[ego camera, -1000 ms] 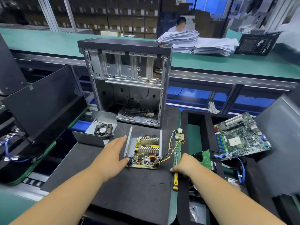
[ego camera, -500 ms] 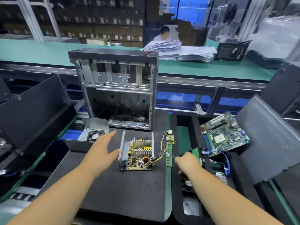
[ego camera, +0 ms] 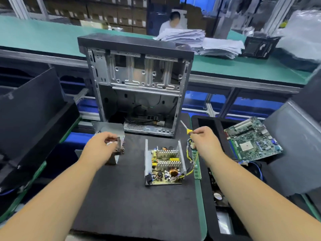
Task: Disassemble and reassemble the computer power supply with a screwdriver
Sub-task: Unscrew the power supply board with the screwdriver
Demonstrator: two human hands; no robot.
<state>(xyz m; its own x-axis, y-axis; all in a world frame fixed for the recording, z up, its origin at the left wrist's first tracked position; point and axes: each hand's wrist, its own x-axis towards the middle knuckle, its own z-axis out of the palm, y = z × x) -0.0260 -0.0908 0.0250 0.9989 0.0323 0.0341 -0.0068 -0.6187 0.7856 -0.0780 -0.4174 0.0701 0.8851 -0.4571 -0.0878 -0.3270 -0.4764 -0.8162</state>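
One opened power supply (ego camera: 164, 165) sits on the black mat (ego camera: 132, 206) of the table, its circuit board, heat sinks and coil exposed between two upright metal side walls, yellow and black wires (ego camera: 190, 160) trailing off its right side. Its grey metal cover (ego camera: 111, 136), with the fan, stands apart to the left, near the mat's back left corner. Behind both, an empty computer case (ego camera: 137, 84) stands upright with its open side facing forward. Bare mat lies in front of the power supply, up to the near edge. A green memory stick (ego camera: 197, 166) lies along the mat's right edge, just beside a black foam tray (ego camera: 205, 188) that carries a tilted motherboard (ego camera: 251, 141). Dark panels lean at the far left and far right. Beyond the case runs a green conveyor bench with stacked papers (ego camera: 199, 40), and a person sits behind it.

Left hand (ego camera: 100, 148) is at the cover, its grip curled around the fan end. Right hand (ego camera: 205, 141) hovers above the wires, its grip pinching the yellow handle of a screwdriver (ego camera: 186, 128), the shaft pointing toward the case.
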